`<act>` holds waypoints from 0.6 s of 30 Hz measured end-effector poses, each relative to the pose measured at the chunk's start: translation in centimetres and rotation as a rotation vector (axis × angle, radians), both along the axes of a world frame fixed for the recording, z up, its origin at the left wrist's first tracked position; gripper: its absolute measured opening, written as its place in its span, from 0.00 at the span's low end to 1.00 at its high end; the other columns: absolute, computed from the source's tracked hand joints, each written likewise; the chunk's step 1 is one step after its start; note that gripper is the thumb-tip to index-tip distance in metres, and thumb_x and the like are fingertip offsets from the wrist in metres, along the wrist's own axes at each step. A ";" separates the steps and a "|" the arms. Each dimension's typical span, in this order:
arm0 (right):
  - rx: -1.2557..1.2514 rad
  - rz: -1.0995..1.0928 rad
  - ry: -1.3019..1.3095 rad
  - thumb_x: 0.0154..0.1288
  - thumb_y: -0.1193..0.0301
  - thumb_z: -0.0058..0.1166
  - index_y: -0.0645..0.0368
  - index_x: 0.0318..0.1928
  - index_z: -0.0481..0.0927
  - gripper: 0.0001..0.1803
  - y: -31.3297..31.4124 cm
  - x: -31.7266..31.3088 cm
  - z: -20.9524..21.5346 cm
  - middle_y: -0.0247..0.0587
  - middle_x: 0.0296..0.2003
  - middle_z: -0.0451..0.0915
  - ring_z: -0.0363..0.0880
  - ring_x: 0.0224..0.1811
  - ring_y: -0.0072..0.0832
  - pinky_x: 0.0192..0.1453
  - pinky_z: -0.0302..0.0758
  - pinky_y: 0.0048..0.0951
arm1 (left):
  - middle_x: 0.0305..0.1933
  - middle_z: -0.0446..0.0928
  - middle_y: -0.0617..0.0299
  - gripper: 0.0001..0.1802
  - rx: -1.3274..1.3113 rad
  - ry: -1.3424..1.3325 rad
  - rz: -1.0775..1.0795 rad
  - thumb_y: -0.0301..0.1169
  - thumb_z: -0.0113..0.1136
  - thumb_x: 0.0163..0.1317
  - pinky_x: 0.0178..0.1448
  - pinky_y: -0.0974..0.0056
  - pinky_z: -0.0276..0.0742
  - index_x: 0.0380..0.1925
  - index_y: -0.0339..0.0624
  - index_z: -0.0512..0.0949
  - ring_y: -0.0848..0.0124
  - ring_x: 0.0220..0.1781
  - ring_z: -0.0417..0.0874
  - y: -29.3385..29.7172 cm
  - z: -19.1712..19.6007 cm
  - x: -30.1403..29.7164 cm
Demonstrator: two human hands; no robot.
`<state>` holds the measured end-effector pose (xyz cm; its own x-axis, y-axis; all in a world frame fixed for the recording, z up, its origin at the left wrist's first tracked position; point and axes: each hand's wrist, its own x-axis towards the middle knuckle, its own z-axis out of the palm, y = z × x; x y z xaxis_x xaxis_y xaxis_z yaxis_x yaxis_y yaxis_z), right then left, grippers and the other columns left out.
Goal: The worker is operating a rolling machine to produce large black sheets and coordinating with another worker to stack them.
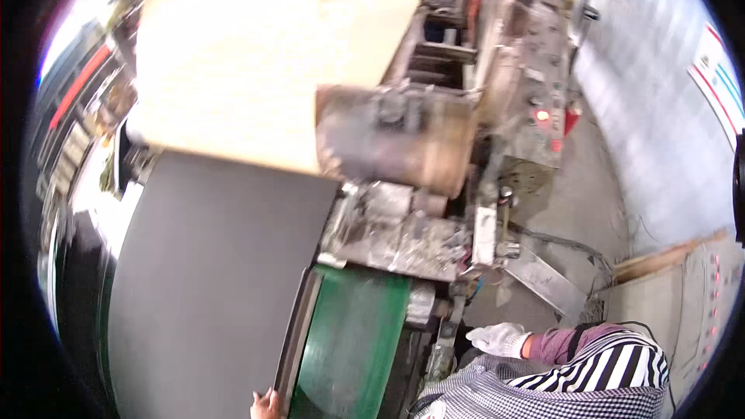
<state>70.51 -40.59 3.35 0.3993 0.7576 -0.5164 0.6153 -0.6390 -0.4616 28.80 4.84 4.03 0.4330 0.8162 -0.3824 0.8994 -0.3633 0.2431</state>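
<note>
My left hand (265,405), bare, shows only in part at the lower edge. Its fingertips are a little apart and lie on the dark grey belt (217,279), close to the raised rail (299,341) along its right side. The rest of that hand is cut off by the frame. My right hand (500,339), in a white glove, is held in front of the checked garment at the lower right. Its fingers point left, loosely stretched, with nothing visible in them. A green belt (349,341) runs between the two hands.
Ahead, a large tan sheet (233,62) spreads over the machine. A rusty cylinder (396,140) sits at its near right corner. Farther right are a control panel (535,93) with lit red buttons, a metal bracket (547,283) and a cabinet (698,310) with red lights.
</note>
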 end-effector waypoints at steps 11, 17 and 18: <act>-0.194 -0.599 -0.015 0.60 0.61 0.47 0.55 0.37 0.84 0.16 -18.1 5.0 -19.0 0.51 0.36 0.84 0.83 0.41 0.49 0.42 0.78 0.49 | 0.52 0.79 0.44 0.22 -0.214 -0.199 0.180 0.42 0.52 0.68 0.54 0.49 0.73 0.55 0.38 0.75 0.49 0.52 0.79 -1.8 0.5 25.7; -0.285 -0.563 0.236 0.60 0.59 0.47 0.55 0.39 0.85 0.18 -20.7 3.4 -20.7 0.51 0.40 0.84 0.82 0.44 0.50 0.47 0.78 0.46 | 0.54 0.77 0.45 0.22 -0.177 -0.085 0.057 0.38 0.51 0.67 0.59 0.49 0.70 0.57 0.39 0.73 0.48 0.56 0.76 -2.3 0.8 34.2; -0.327 -0.604 0.327 0.60 0.58 0.46 0.54 0.41 0.85 0.19 -20.9 3.5 -20.5 0.51 0.40 0.84 0.82 0.45 0.50 0.48 0.78 0.46 | 0.55 0.76 0.45 0.22 -0.163 -0.070 0.061 0.38 0.51 0.67 0.60 0.49 0.70 0.58 0.39 0.73 0.48 0.57 0.75 -2.3 0.8 34.6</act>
